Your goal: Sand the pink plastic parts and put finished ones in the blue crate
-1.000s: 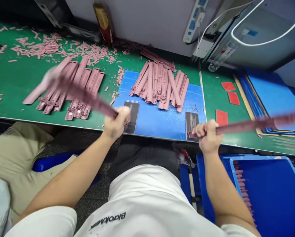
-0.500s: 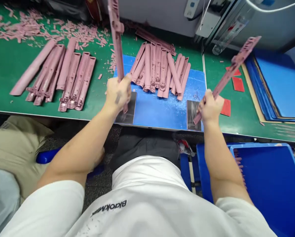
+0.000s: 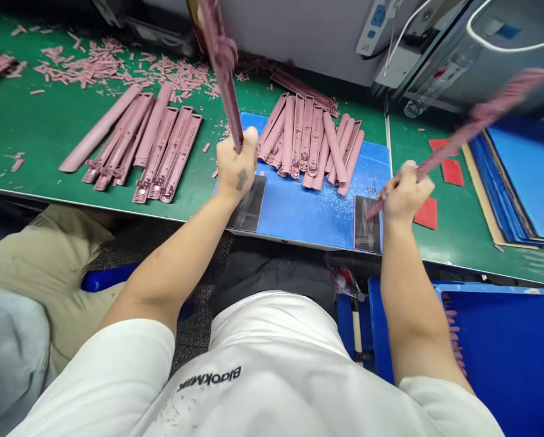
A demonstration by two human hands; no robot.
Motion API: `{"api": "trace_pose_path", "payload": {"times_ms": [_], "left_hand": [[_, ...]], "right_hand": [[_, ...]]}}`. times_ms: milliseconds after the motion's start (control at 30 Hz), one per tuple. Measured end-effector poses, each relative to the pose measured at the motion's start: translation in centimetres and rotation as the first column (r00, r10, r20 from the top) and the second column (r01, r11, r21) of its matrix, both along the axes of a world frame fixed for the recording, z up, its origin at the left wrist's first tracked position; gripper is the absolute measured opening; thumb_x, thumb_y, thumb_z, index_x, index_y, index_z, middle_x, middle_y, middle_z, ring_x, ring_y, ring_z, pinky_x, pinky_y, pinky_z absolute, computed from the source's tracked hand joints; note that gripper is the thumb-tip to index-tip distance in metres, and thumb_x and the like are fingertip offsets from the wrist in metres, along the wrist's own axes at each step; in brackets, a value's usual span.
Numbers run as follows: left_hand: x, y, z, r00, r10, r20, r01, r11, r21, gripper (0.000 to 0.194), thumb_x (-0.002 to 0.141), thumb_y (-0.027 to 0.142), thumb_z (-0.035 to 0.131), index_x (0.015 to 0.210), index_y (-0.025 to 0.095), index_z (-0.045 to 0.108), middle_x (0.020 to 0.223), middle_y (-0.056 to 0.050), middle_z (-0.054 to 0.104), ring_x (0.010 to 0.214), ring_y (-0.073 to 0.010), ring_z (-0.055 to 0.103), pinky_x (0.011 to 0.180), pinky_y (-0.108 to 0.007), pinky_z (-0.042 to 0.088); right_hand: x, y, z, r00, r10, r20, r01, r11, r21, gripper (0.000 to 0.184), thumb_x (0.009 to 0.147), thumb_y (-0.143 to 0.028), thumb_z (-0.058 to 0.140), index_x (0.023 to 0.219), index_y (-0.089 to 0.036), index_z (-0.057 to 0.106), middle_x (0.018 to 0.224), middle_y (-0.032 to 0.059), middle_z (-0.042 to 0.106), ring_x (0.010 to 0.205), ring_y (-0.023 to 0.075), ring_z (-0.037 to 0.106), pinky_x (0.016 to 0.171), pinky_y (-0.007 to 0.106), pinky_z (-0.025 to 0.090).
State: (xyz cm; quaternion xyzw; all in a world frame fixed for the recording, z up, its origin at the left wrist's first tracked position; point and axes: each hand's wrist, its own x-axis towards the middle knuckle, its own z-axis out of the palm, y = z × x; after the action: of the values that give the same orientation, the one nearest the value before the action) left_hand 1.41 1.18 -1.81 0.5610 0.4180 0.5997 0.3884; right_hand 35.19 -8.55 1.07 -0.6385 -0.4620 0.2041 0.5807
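Observation:
My left hand point(image 3: 236, 167) is closed round the lower end of a long pink plastic part point(image 3: 224, 67), which stands nearly upright above the bench. In my right hand point(image 3: 406, 194) is a second long pink plastic strip point(image 3: 476, 124), tilted up to the right and blurred by motion. Both hands are over dark pads point(image 3: 367, 233) at the front of a blue mat point(image 3: 306, 212). Beyond them, a pile of similar pink parts point(image 3: 315, 136) lies on the mat, some with the hollow side up, others showing a smooth rounded back.
More pink parts point(image 3: 130, 139) lie on the green bench point(image 3: 35, 133) at left, before scattered pink scraps point(image 3: 103, 67). Red pieces point(image 3: 453, 172) and stacked blue sheets point(image 3: 531, 176) are at right. A blue bin point(image 3: 504, 358) stands below. A person's leg point(image 3: 39, 255) is at lower left.
The right-hand strip has swung lower, tipping further right. My left hand has risen a little against the mat, its part still upright. The view has shifted slightly left.

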Motion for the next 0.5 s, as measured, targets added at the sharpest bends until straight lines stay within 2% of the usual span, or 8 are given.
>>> {"api": "trace_pose_path", "payload": {"times_ms": [33,100,167,233,267,333,400,500], "left_hand": [[-0.2,-0.4,-0.3,0.999,-0.007,-0.042,0.010,0.999,0.053,0.069,0.107,0.077,0.064,0.064,0.025,0.051,0.061,-0.001,0.048,0.060,-0.0181,0.057,0.065,-0.034,0.057],[-1.8,-3.9,-1.0,0.980,-0.084,-0.178,0.107,0.986,0.126,0.055,0.110,0.068,0.062,0.076,0.025,0.067,0.081,-0.006,0.069,0.085,-0.0249,0.073,0.094,-0.044,0.065],[-4.4,-8.7,-1.5,0.947,-0.165,-0.277,0.207,0.969,0.132,0.035,0.112,0.053,0.063,0.091,0.029,0.076,0.097,-0.006,0.080,0.101,-0.0292,0.079,0.114,-0.053,0.062],[-6.7,-11.9,-1.4,0.957,-0.200,-0.212,0.237,0.957,0.167,0.030,0.115,0.044,0.058,0.096,0.032,0.078,0.095,-0.005,0.080,0.097,-0.0295,0.079,0.111,-0.055,0.064],[-7.4,-12.1,-1.0,0.962,-0.177,-0.208,0.223,0.949,0.222,0.031,0.116,0.044,0.056,0.101,0.032,0.080,0.097,-0.006,0.080,0.097,-0.0296,0.079,0.107,-0.054,0.065],[-7.5,-9.3,0.3,0.956,-0.069,-0.285,0.173,0.918,0.358,0.037,0.118,0.050,0.053,0.116,0.030,0.084,0.107,-0.009,0.080,0.104,-0.0300,0.077,0.103,-0.050,0.063],[-5.8,-3.4,1.7,0.894,0.034,-0.446,0.174,0.893,0.416,0.049,0.118,0.059,0.052,0.133,0.024,0.083,0.112,-0.012,0.078,0.112,-0.0305,0.074,0.107,-0.048,0.059],[-1.3,6.5,3.2,0.681,-0.070,-0.729,0.254,0.956,0.146,0.048,0.113,0.054,0.067,0.144,0.020,0.079,0.121,-0.010,0.076,0.119,-0.0284,0.071,0.113,-0.041,0.054]], "right_hand": [[-0.3,0.1,-0.3,0.997,-0.052,0.060,0.047,0.995,0.085,0.061,0.108,-0.081,0.051,0.071,-0.033,0.046,0.061,0.0001,0.054,0.058,0.0225,0.058,0.068,0.044,0.061],[-1.5,-2.7,-1.2,0.978,-0.092,0.189,0.063,0.986,0.155,0.056,0.109,-0.079,0.050,0.080,-0.032,0.060,0.085,0.0078,0.073,0.087,0.0304,0.077,0.091,0.054,0.067],[-3.0,-8.0,-2.3,0.955,0.017,0.296,-0.031,0.999,0.043,0.051,0.111,-0.073,0.053,0.089,-0.031,0.069,0.107,0.0112,0.082,0.119,0.0366,0.081,0.112,0.064,0.063],[-3.8,-12.4,-2.7,0.963,0.061,0.261,-0.079,0.995,0.059,0.043,0.113,-0.064,0.053,0.089,-0.032,0.068,0.103,0.0091,0.082,0.117,0.0378,0.082,0.117,0.071,0.060],[-3.8,-13.3,-2.5,0.970,0.053,0.239,-0.078,0.993,0.093,0.042,0.114,-0.062,0.051,0.088,-0.032,0.066,0.101,0.0085,0.081,0.112,0.0377,0.083,0.115,0.072,0.062],[-3.7,-11.5,-1.2,0.962,-0.012,0.272,-0.042,0.981,0.192,0.048,0.113,-0.067,0.045,0.087,-0.033,0.066,0.099,0.0100,0.079,0.107,0.0378,0.082,0.109,0.070,0.064],[-3.7,-5.4,0.4,0.886,-0.068,0.459,-0.046,0.971,0.233,0.060,0.112,-0.077,0.039,0.093,-0.032,0.073,0.105,0.0134,0.078,0.116,0.0383,0.079,0.111,0.064,0.062],[-5.5,6.5,2.5,0.688,0.190,0.700,-0.220,0.974,-0.048,0.058,0.120,-0.062,0.038,0.125,-0.023,0.080,0.131,0.0168,0.078,0.129,0.0342,0.072,0.120,0.055,0.055]]}}
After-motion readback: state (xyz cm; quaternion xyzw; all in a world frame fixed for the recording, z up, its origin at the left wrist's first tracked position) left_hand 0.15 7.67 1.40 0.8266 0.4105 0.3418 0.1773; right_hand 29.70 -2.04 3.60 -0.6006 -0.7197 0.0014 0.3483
